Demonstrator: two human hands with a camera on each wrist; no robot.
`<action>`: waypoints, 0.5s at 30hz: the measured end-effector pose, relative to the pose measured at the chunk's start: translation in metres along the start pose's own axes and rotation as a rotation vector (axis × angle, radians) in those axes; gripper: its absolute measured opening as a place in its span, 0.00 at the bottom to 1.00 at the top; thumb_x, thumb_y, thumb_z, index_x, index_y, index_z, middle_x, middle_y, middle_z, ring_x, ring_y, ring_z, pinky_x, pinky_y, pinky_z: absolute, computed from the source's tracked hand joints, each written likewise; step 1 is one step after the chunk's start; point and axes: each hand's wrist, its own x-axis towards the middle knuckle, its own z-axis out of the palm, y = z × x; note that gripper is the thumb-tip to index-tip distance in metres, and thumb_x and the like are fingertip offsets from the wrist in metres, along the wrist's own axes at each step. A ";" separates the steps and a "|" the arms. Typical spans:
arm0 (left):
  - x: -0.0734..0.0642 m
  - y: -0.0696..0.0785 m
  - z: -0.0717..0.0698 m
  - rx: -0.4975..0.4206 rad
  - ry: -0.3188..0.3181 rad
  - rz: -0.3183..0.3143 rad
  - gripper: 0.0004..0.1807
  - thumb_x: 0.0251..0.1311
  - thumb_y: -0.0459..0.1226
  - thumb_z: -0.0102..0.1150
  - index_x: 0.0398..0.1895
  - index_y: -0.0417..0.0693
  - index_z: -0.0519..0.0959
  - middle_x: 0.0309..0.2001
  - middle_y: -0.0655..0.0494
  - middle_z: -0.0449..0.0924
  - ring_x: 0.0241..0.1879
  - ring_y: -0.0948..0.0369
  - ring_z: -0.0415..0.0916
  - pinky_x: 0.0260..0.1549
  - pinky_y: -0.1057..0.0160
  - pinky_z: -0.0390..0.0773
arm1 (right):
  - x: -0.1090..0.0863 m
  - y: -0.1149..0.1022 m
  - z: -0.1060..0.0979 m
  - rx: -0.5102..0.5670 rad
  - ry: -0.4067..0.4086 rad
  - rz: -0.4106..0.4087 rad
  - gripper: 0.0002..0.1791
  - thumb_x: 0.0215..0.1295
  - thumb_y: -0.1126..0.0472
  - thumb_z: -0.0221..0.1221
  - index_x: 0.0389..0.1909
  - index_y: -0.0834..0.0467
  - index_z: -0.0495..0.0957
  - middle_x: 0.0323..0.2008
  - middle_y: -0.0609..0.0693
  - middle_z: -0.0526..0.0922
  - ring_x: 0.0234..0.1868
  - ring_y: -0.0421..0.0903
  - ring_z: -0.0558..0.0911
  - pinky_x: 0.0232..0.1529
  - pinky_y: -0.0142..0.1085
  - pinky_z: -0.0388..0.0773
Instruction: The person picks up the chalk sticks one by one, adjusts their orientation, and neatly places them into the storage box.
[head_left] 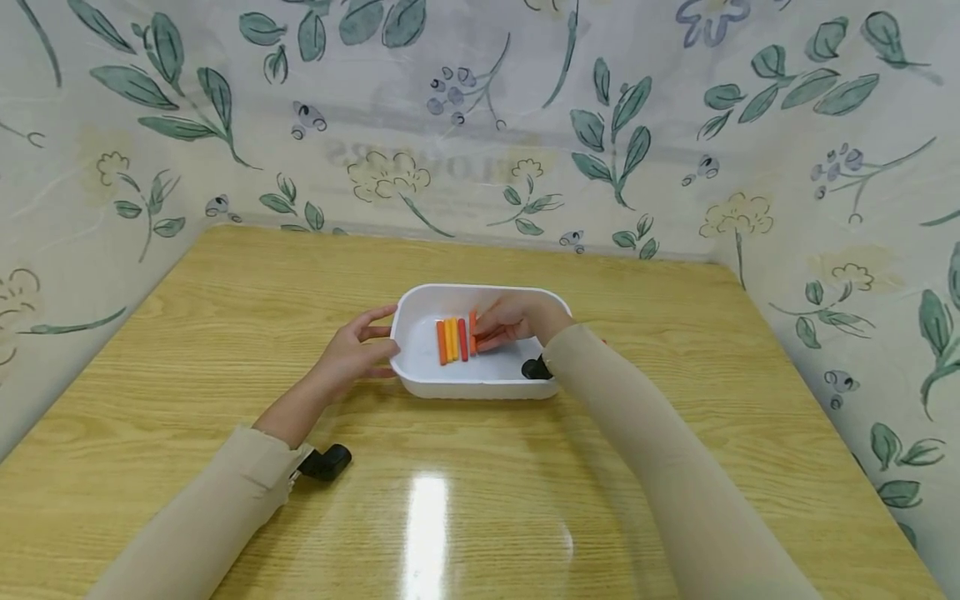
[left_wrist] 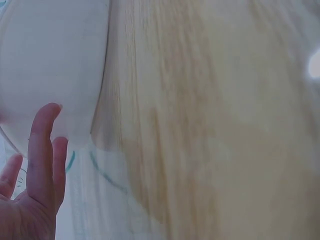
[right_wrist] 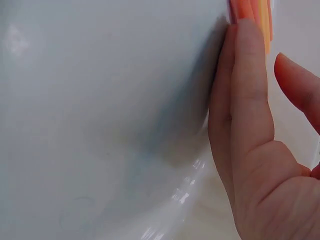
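A white tray (head_left: 450,388) with rounded corners stands on the table. Inside lie several short coloured sticks side by side: an orange stick (head_left: 442,343), yellow ones (head_left: 452,340), a red stick (head_left: 462,340) and another orange stick (head_left: 473,321) at the right of the row. My right hand (head_left: 517,321) reaches into the tray, its fingertips touching that rightmost stick. In the right wrist view its fingers lie straight and the thumb stands apart. My left hand (head_left: 358,346) touches the tray's left end, thumb at the rim, other fingers spread along the outside.
The tray sits on a wood-grain table (head_left: 300,275), with a flower-patterned sheet (head_left: 465,192) behind and at both sides. A small red tip (head_left: 605,341) shows beyond the right sleeve. Black wrist devices (head_left: 326,462) hang at both cuffs.
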 end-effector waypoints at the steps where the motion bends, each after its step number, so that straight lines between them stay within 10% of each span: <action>1: 0.000 0.000 0.000 -0.001 -0.001 0.001 0.37 0.57 0.28 0.52 0.71 0.46 0.54 0.61 0.33 0.59 0.51 0.41 0.69 0.38 0.52 0.81 | 0.000 0.000 0.000 0.005 0.001 0.003 0.03 0.61 0.73 0.56 0.35 0.69 0.75 0.32 0.60 0.81 0.31 0.50 0.82 0.44 0.37 0.80; 15: 0.001 -0.001 0.000 -0.002 0.008 -0.003 0.37 0.57 0.28 0.52 0.71 0.46 0.54 0.61 0.33 0.59 0.51 0.41 0.69 0.38 0.52 0.81 | -0.009 -0.004 -0.005 0.025 -0.027 -0.135 0.18 0.64 0.71 0.54 0.55 0.69 0.71 0.41 0.59 0.78 0.37 0.50 0.80 0.52 0.40 0.76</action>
